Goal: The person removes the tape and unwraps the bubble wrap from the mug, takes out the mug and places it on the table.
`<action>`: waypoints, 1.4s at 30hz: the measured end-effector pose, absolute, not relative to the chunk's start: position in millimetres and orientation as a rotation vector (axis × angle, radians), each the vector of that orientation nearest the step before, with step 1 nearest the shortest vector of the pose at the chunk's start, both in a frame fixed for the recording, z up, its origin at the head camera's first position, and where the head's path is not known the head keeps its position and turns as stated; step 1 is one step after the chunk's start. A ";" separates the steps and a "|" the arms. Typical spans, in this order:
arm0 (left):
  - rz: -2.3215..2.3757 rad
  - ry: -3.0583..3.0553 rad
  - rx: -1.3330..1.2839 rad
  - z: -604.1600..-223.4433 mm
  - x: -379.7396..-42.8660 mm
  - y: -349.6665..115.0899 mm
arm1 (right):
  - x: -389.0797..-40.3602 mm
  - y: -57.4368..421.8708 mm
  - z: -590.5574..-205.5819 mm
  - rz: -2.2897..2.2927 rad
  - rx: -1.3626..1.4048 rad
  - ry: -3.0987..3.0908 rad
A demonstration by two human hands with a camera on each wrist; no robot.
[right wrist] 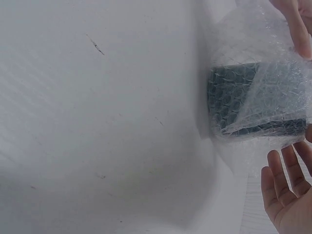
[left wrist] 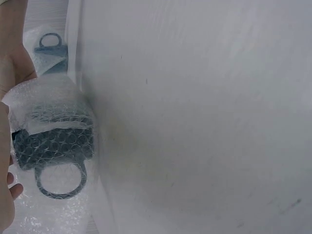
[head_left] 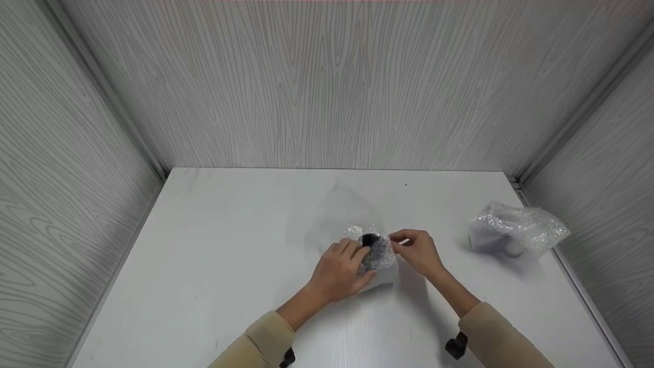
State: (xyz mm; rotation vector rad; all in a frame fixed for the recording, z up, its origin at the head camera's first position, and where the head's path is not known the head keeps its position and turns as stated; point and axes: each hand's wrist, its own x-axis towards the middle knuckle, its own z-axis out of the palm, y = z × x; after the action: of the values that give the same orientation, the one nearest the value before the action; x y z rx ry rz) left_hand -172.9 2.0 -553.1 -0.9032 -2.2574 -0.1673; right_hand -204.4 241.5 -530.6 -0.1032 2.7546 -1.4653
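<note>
A dark mug (head_left: 378, 251) wrapped in clear bubble wrap (head_left: 387, 259) lies between both hands near the middle of the white table. Its ring handle (left wrist: 59, 196) shows through the plastic in the left wrist view. My left hand (head_left: 337, 273) holds the mug from the left, fingers over its top and thumb nearer the front. My right hand (head_left: 419, 253) pinches the wrap's edge at the right side with thumb and forefinger. In the right wrist view its other fingers (right wrist: 276, 175) extend beside the mug (right wrist: 234, 92). A loose flap of wrap (head_left: 343, 207) spreads behind the mug.
Another mug (head_left: 485, 241), bundled in bubble wrap (head_left: 544, 230), lies at the table's right side with its handle showing. Wood-grain panels (head_left: 327, 87) stand at the back and both sides of the white tabletop (head_left: 204, 245).
</note>
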 end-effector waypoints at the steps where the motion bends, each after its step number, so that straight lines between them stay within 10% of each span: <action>1: -0.160 -2.248 -0.906 -552.6 -172.5 2.1 | -204.5 241.6 -530.6 -1.465 -0.106 2.756; 42: -0.141 -2.092 -1.101 -562.4 -136.6 4.5 | -205.7 244.5 -533.7 -1.523 -0.196 2.725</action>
State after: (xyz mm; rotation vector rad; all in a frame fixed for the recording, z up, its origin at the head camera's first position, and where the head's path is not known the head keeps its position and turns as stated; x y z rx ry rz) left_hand -136.6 4.5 -562.4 -1.1009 -2.0920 -0.1410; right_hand -205.7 244.5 -533.7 -0.1956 2.7247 -1.5230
